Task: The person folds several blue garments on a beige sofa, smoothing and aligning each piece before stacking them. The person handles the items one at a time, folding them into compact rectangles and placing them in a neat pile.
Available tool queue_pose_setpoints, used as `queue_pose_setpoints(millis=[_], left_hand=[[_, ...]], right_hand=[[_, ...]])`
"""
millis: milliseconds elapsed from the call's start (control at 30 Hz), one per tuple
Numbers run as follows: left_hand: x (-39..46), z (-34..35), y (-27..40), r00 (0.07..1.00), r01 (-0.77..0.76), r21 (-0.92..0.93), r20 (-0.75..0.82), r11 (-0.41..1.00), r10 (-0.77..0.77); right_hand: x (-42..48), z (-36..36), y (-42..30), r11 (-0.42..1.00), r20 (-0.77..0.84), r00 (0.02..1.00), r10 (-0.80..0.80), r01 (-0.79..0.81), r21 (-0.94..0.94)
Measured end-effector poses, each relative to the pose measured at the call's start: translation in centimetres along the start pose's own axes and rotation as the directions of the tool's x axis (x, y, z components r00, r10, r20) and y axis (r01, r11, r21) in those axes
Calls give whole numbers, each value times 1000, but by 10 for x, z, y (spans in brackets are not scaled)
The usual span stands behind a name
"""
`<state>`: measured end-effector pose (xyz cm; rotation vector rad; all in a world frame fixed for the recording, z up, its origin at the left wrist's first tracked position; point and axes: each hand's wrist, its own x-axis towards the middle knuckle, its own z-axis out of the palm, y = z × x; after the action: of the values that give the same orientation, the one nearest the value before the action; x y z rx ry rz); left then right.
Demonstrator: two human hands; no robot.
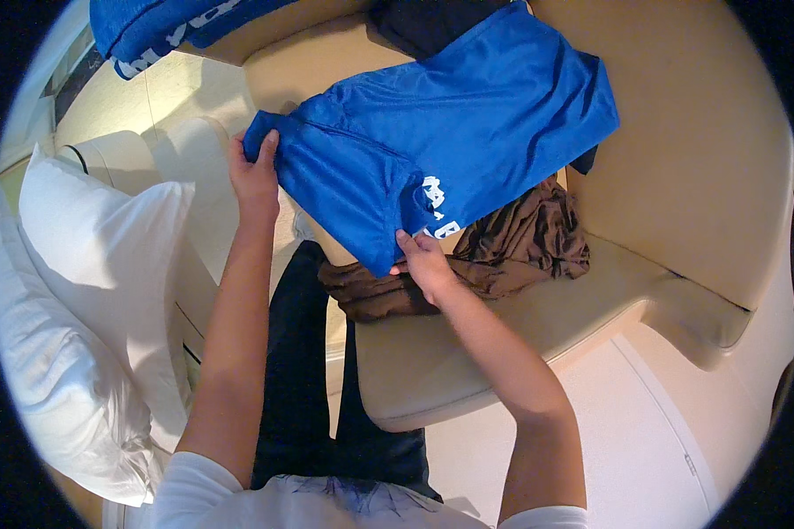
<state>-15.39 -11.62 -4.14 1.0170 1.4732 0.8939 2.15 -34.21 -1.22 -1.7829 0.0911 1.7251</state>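
Note:
A blue garment (476,125) with white lettering, perhaps a sports shirt, lies spread over the seat of a beige sofa (423,370). My left hand (257,168) pinches its left corner, thumb on top. With my right hand (427,261) I grip the nearer edge, close to the white print. The cloth between both hands is drawn fairly flat, while its far part is wrinkled. Under and in front of it lies a crumpled brown satiny cloth (523,241), just beyond my right hand. A black cloth (430,26) shows behind the blue garment.
The sofa's backrest (675,145) rises on the right. At upper left, a blue textile with white lettering (172,30) hangs over the sofa's arm. White pillows (99,225) lie to the left. A white panel with a hinge (609,423) is at lower right.

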Motion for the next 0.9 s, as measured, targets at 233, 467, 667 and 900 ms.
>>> queue_pose_setpoints(millis=[233,467,667,900], left_hand=[[-23,21,6,973,122,53,-201,991,-109],[-103,28,7,930,368,-35,33,929,-367],[-92,7,-32,979,201,49,-38,978,-200],[-71,33,-15,971,-152,543,-74,826,228]], right_hand=[[-12,-8,-34,837,-256,844,-471,335,-432],[-13,-76,-82,783,-731,452,-510,597,-177],[19,-146,-137,834,-824,339,-454,488,-258],[22,-191,-161,796,-733,628,-262,570,204]])
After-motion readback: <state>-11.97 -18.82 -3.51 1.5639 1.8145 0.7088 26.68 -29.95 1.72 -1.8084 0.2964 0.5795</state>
